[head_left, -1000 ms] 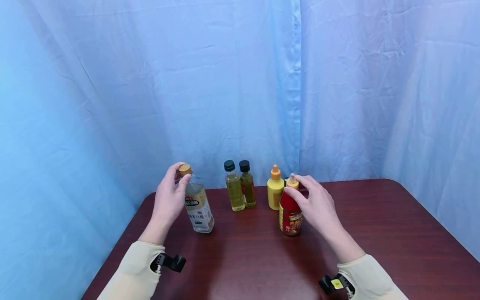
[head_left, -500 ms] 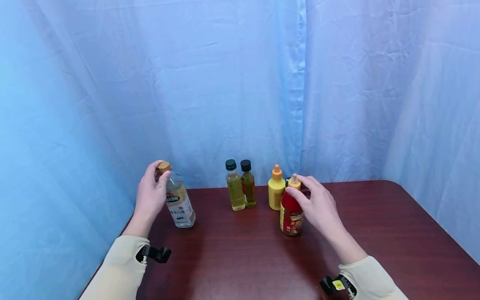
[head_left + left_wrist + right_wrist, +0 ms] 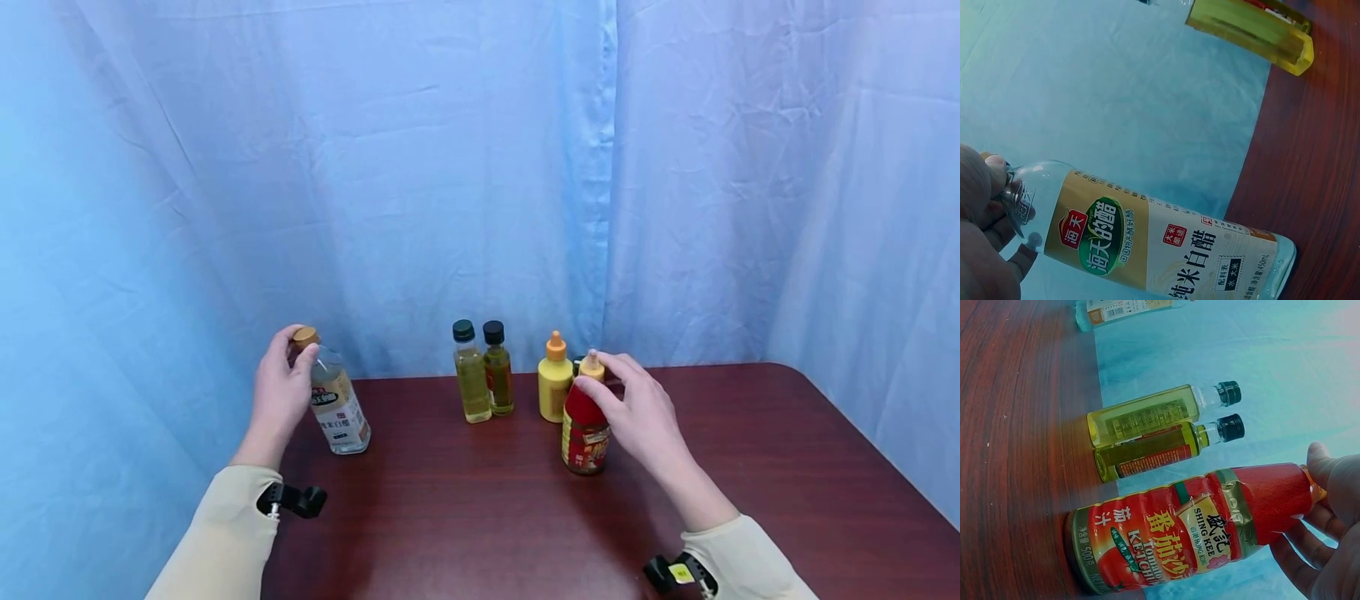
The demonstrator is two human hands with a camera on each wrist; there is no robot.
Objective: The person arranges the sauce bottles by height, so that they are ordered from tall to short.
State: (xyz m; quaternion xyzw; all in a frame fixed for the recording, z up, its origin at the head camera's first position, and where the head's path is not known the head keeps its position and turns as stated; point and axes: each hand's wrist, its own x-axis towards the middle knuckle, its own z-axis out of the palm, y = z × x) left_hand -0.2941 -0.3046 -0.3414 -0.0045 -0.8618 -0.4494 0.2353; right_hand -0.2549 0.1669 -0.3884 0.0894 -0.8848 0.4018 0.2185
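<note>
At the left of the table, my left hand (image 3: 276,392) holds a clear vinegar bottle (image 3: 339,412) by its orange cap and neck. The same bottle (image 3: 1104,231), with a gold and white label, fills the lower part of the left wrist view; its base is close to the tabletop. My right hand (image 3: 641,412) has thumb and fingers round the pale nozzle and neck of a red ketchup bottle (image 3: 585,442), right of the table's middle. In the right wrist view, the ketchup bottle (image 3: 1160,531) shows its tomato label, its base at the table surface.
Two small oil bottles, one with a green cap (image 3: 472,383) and one with a black cap (image 3: 498,379), stand at the back middle. A yellow squeeze bottle (image 3: 553,387) is just behind the ketchup, near another dark-capped thing mostly hidden. Blue curtains (image 3: 450,167) enclose the dark red table (image 3: 465,517).
My left hand has carried the vinegar bottle leftward, away from the oil bottles, more slowly in the last half second. The right hand and ketchup bottle have stayed nearly in place.
</note>
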